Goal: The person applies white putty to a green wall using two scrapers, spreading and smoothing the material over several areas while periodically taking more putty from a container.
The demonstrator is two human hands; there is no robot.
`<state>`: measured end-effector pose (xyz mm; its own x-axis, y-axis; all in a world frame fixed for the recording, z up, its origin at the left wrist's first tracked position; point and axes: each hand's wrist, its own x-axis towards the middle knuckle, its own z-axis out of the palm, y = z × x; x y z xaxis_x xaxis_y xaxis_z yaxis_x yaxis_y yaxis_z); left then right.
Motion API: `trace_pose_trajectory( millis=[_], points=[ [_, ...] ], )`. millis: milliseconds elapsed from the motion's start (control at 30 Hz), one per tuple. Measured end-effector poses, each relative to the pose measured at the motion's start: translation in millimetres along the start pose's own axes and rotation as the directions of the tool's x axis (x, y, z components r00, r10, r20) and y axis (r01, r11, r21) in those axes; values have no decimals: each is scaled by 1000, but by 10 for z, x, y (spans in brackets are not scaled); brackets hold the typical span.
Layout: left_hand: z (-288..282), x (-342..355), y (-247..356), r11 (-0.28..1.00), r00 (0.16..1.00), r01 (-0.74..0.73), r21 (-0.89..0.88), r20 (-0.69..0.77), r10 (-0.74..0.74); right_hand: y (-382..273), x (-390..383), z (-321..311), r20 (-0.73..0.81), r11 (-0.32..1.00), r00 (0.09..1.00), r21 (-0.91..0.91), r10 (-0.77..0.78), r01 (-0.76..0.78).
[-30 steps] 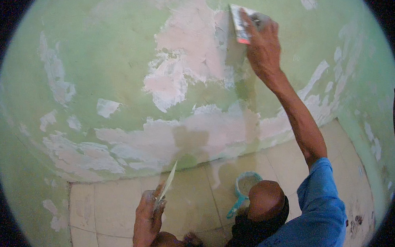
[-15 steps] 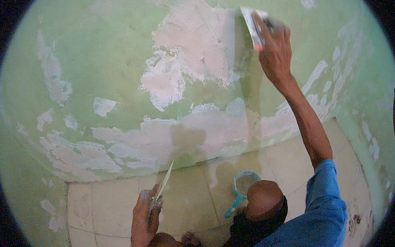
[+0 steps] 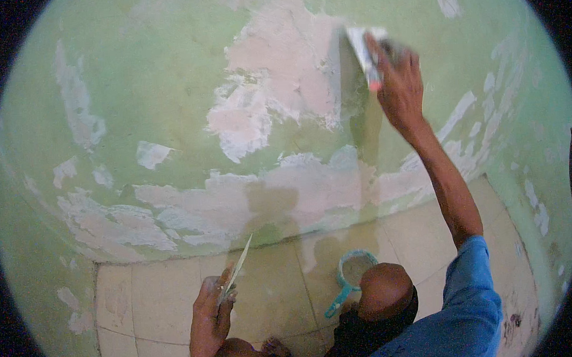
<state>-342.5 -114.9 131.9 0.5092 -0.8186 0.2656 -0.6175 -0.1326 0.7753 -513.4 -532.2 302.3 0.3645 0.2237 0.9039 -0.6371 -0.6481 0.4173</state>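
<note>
My right hand [image 3: 401, 89] reaches up to the green wall [image 3: 176, 94] and is closed around a putty knife [image 3: 361, 53]. The knife has a wide pale blade with a reddish end at its lower corner. Its blade lies at the right edge of a large pinkish-white filler patch [image 3: 288, 59], slightly smeared by motion. Low on the left, my left hand [image 3: 209, 313] grips a thin pale blade [image 3: 241, 262], seen nearly edge-on and pointing up. My fingers hide its lower end, so its exact kind is unclear.
A turquoise dipper [image 3: 338, 304] with a long handle stands on the tiled floor [image 3: 164, 302], beside my bent knee [image 3: 386, 291]. Greyish matter shows inside it. More filler patches [image 3: 255, 198] run along the wall's foot. Side walls close in left and right.
My right hand and its putty knife have come a little way down the wall. The left hand keeps its hold and has hardly moved.
</note>
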Motion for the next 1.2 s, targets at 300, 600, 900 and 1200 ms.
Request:
trace_pose_trajectory(
  millis=[300,600,900,1200],
  points=[
    [81,31,-70,1000,1000,-23,17,12,22,-427,-80,58,94,997,993,50,-66,61],
    [68,44,101,999,998,32,21,56,-33,139,-543,-176,113,995,993,-96,-19,30],
    [111,35,18,999,998,28,-33,61,-26,-693,-152,62,116,993,986,-44,116,-112],
    [67,6,-41,993,996,52,-104,81,-43,-668,-218,18,15,876,880,-103,474,-470]
  ],
)
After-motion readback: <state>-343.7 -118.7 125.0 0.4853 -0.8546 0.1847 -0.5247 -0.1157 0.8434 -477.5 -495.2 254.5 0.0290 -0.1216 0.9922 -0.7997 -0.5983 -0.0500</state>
